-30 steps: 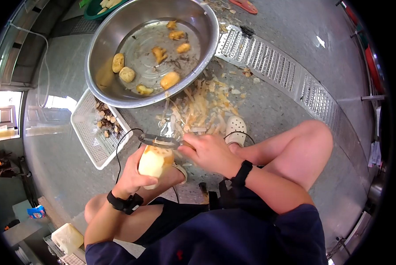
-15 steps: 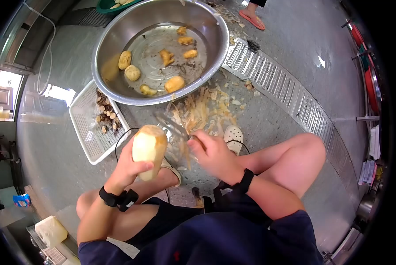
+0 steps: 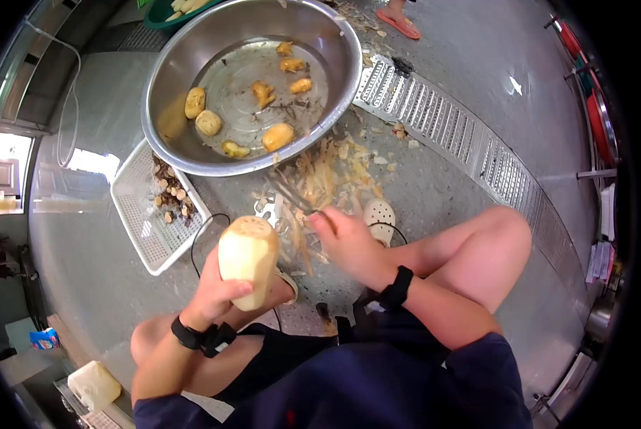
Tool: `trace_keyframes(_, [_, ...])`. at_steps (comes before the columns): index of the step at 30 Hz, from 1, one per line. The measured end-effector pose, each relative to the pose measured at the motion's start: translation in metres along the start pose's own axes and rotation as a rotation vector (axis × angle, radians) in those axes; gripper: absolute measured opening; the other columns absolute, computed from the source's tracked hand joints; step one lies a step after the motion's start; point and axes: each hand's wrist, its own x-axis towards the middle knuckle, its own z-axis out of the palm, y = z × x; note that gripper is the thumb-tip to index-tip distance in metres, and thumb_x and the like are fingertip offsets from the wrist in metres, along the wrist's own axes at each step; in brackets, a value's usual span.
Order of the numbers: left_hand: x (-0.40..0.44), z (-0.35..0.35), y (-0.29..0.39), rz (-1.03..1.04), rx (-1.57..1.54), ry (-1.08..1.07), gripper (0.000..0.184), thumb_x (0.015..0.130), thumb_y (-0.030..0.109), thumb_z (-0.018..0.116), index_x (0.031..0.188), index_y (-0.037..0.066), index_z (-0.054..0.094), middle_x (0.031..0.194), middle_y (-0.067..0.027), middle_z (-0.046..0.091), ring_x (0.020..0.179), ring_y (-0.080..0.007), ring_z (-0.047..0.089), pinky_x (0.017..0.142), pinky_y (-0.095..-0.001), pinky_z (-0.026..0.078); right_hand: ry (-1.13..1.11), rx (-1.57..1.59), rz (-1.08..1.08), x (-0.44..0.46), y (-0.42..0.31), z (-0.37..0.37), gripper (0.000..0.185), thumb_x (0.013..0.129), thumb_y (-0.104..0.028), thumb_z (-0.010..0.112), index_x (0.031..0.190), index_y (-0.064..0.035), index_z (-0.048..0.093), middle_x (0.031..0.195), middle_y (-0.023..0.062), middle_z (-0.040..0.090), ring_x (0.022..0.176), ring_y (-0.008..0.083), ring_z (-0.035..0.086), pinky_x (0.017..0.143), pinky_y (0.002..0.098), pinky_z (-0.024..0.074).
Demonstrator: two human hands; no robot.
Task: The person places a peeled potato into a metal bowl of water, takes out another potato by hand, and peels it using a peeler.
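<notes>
My left hand (image 3: pixel 217 289) is wrapped around a peeled lotus root (image 3: pixel 249 259), pale and smooth, tilted so its end with small holes faces up. In my right hand (image 3: pixel 353 247) is the handle of a peeler (image 3: pixel 292 194); its metal part points up and left, blurred, apart from the lotus root. Below both hands, long peelings (image 3: pixel 324 175) lie scattered on the wet floor. Beyond them stands a wide steel basin (image 3: pixel 252 169) with several unpeeled lotus root pieces (image 3: pixel 278 136) in shallow murky water.
A white plastic basket (image 3: pixel 136 227) holding cut ends and dark scraps sits left of the basin. Behind it is a green basin (image 3: pixel 156 16) with pale pieces. A metal drain grate (image 3: pixel 442 121) curves along the right. Another person's foot in a red sandal (image 3: pixel 399 25) shows at the top.
My left hand has lowered and turned the lotus root, so its holed end shows and the brownish patch no longer does. The peeler is still held away from it. The view has shifted slightly.
</notes>
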Motion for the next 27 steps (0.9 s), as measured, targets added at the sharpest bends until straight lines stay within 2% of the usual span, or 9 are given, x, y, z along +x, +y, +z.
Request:
trace_keyframes(2, [0.004, -0.003, 0.005, -0.038, -0.035, 0.0, 0.098, 0.068, 0.037, 0.088, 0.145, 0.0, 0.039, 0.115, -0.017, 0.065, 0.094, -0.0278, 0.07, 0.08, -0.0398, 0.06, -0.004, 0.054, -0.052, -0.009, -0.018, -0.001, 0.031, 0.1, -0.033, 0.064, 0.09, -0.0043, 0.056, 0.071, 0.0192, 0.063, 0.066, 0.0391, 0.064, 0.057, 0.0462, 0.0485])
trace_keyframes(5, [0.006, -0.004, 0.004, -0.028, -0.019, 0.061, 0.091, 0.069, 0.028, 0.09, 0.144, 0.0, 0.045, 0.13, -0.0087, 0.061, 0.119, -0.0188, 0.06, 0.103, -0.0348, 0.048, -0.008, 0.026, -0.212, -0.024, -0.048, -0.008, 0.03, 0.1, -0.031, 0.064, 0.091, -0.0037, 0.056, 0.071, 0.0185, 0.063, 0.067, 0.0397, 0.064, 0.057, 0.0472, 0.048])
trace_keyframes(7, [0.01, 0.002, 0.0, 0.086, 0.076, 0.088, 0.092, 0.069, 0.028, 0.091, 0.144, 0.0, 0.044, 0.131, -0.0088, 0.061, 0.118, -0.0187, 0.061, 0.101, -0.0348, 0.049, -0.029, 0.018, -0.289, -0.025, -0.059, -0.01, 0.031, 0.099, -0.031, 0.064, 0.092, -0.0025, 0.056, 0.075, 0.018, 0.065, 0.07, 0.04, 0.066, 0.058, 0.0488, 0.0478])
trace_keyframes(11, [0.001, 0.007, 0.0, 0.2, 0.116, 0.189, 0.096, 0.067, 0.027, 0.092, 0.144, -0.001, 0.042, 0.132, -0.0103, 0.06, 0.119, -0.0214, 0.062, 0.099, -0.0368, 0.052, -0.023, 0.075, 0.143, -0.018, -0.004, 0.017, 0.037, 0.104, -0.037, 0.056, 0.097, -0.0012, 0.062, 0.083, 0.0246, 0.068, 0.078, 0.0463, 0.065, 0.066, 0.0532, 0.0498])
trace_keyframes(12, [-0.002, 0.005, 0.002, 0.22, 0.093, 0.209, 0.097, 0.067, 0.027, 0.093, 0.144, -0.001, 0.042, 0.131, -0.0105, 0.061, 0.119, -0.0219, 0.062, 0.099, -0.0371, 0.052, -0.023, 0.085, 0.138, -0.021, 0.009, 0.021, 0.037, 0.104, -0.037, 0.055, 0.099, -0.0012, 0.063, 0.082, 0.0254, 0.067, 0.079, 0.0473, 0.065, 0.067, 0.0537, 0.0496])
trace_keyframes(15, [0.005, -0.006, 0.017, 0.156, 0.0, 0.082, 0.096, 0.067, 0.037, 0.09, 0.141, -0.001, 0.043, 0.124, -0.0163, 0.064, 0.102, -0.0265, 0.069, 0.086, -0.0388, 0.059, -0.054, 0.168, 0.162, -0.025, 0.004, 0.016, 0.035, 0.104, -0.035, 0.057, 0.105, -0.0015, 0.063, 0.083, 0.0249, 0.066, 0.079, 0.047, 0.065, 0.067, 0.0526, 0.0493])
trace_keyframes(19, [0.009, 0.009, 0.012, 0.109, -0.112, 0.095, 0.091, 0.071, 0.042, 0.086, 0.138, -0.003, 0.044, 0.114, -0.0196, 0.066, 0.091, -0.0282, 0.071, 0.075, -0.0408, 0.061, 0.027, 0.126, -0.217, -0.026, -0.051, -0.003, 0.027, 0.099, -0.031, 0.064, 0.104, -0.0047, 0.061, 0.081, 0.019, 0.066, 0.076, 0.0406, 0.067, 0.062, 0.0469, 0.0495])
trace_keyframes(22, [0.01, 0.016, 0.01, 0.134, -0.061, 0.103, 0.089, 0.072, 0.04, 0.084, 0.138, -0.003, 0.044, 0.109, -0.0191, 0.066, 0.09, -0.0279, 0.071, 0.074, -0.0409, 0.061, 0.045, 0.07, -0.196, -0.031, -0.065, 0.001, 0.027, 0.1, -0.032, 0.063, 0.102, -0.0055, 0.061, 0.08, 0.0176, 0.066, 0.076, 0.0389, 0.067, 0.061, 0.0463, 0.0502])
trace_keyframes(27, [0.006, 0.01, 0.012, 0.14, -0.077, 0.037, 0.091, 0.072, 0.045, 0.083, 0.139, -0.002, 0.043, 0.112, -0.0174, 0.062, 0.092, -0.0274, 0.068, 0.073, -0.0411, 0.061, 0.033, 0.031, 0.281, -0.023, 0.03, 0.032, 0.028, 0.106, -0.027, 0.053, 0.107, 0.0002, 0.059, 0.086, 0.0274, 0.066, 0.086, 0.0433, 0.067, 0.072, 0.0451, 0.0515])
